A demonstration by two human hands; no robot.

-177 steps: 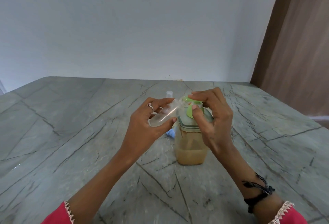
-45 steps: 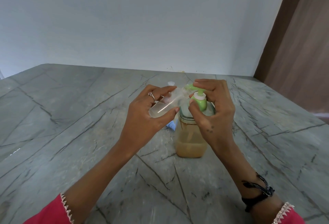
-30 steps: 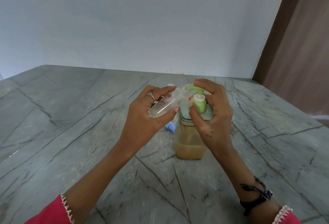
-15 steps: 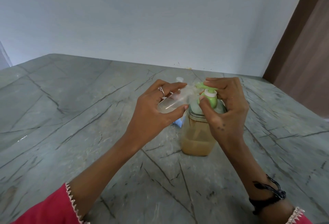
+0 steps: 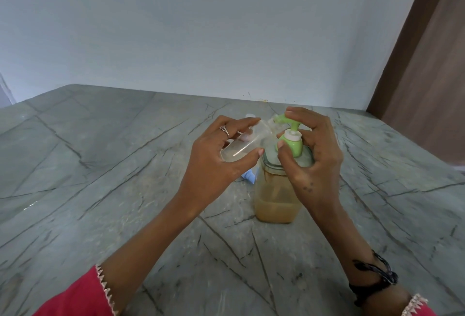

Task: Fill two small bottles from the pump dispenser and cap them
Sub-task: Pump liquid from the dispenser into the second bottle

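With my left hand (image 5: 214, 162) curled around the small bottle (image 5: 241, 148), tilted at the nozzle, and my right hand (image 5: 312, 154) wrapped on the pump dispenser (image 5: 279, 190) near the table's (image 5: 100, 164) far edge, I'd press slowly, mouth snug under the spout.

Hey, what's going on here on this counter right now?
A person is filling a small clear bottle from a pump dispenser of brownish liquid. The left hand holds the bottle tilted, its mouth at the green spout. The right hand grips the pump, fingers on top. The bottle looks nearly empty. A blue item lies partly hidden behind the hands on the marble counter.
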